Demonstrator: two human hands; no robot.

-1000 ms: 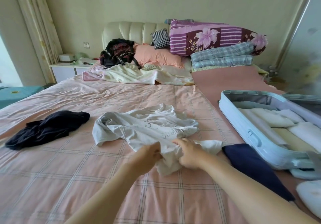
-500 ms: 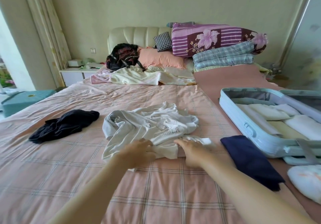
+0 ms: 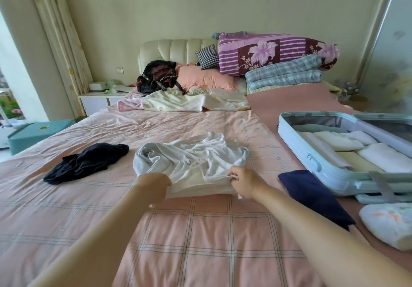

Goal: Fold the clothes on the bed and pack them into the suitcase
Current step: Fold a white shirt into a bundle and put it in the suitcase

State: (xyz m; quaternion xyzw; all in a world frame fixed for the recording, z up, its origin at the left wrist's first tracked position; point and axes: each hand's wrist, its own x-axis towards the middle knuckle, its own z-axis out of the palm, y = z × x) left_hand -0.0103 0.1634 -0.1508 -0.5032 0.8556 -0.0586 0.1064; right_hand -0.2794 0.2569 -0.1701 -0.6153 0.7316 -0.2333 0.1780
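White shirt (image 3: pixel 191 159) is pinched at six o'clock by left hand (image 3: pixel 153 185) and right hand (image 3: pixel 244 184); twelve o'clock bunching could be folded in.

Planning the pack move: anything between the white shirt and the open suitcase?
Only the folded navy garment, lying flat on the bed between the white shirt and the near wall of the suitcase. A lifted carry should clear it. The left hand and right hand grip the shirt's near edge.

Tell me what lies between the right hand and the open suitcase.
In the head view, a folded navy garment lies on the bed between the right hand, which grips the white shirt, and the suitcase.
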